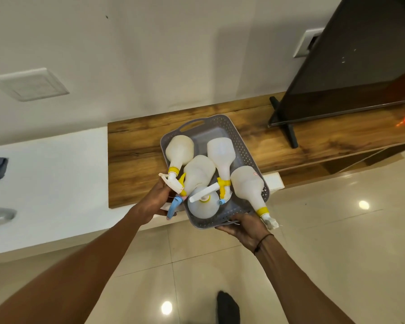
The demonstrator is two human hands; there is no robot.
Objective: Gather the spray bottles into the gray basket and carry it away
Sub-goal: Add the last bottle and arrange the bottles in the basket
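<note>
basket [237,136] hangs over the shelf [131,160] edge, five bottles [249,185] inside. left hand [156,202] grips its side, right hand [246,228] its near end. keep it level: one bottle overhangs the rim.

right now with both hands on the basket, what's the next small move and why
Probably lift it level and draw it back off the wooden shelf. Five spray bottles lie in the gray basket; the left hand and right hand grip its near end, and the rightmost bottle overhangs the rim, so tilting risks spilling it.
</note>
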